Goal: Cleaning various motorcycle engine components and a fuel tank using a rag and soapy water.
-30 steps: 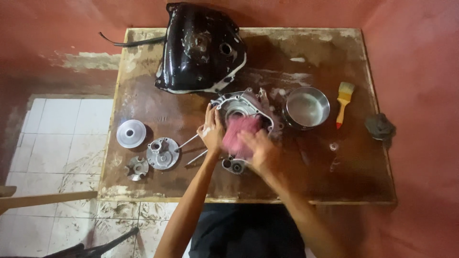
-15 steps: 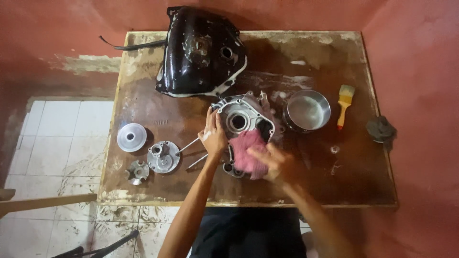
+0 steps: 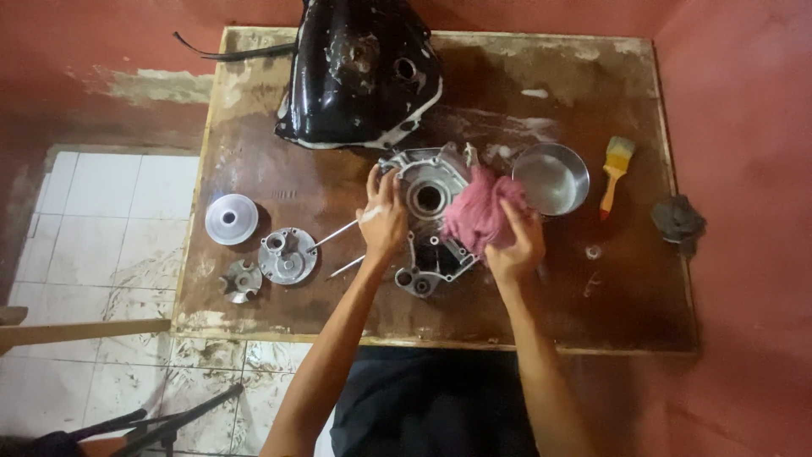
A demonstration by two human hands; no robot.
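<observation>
Right hand [image 3: 514, 245]: squeezes a pink rag [image 3: 475, 216] on the metal engine cover [image 3: 429, 222].
Left hand [image 3: 382, 222]: grips the cover's left edge.
Cover: lies mid-table [image 3: 338, 313].
Risk: the rag may bump the metal bowl [image 3: 551, 178] just beside it.

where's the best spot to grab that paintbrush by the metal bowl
Probably by the orange handle of the paintbrush, coming from the near, lower end. It lies flat on the table with bristles pointing away, handle towards the person, clear of the metal bowl on its left.
</observation>
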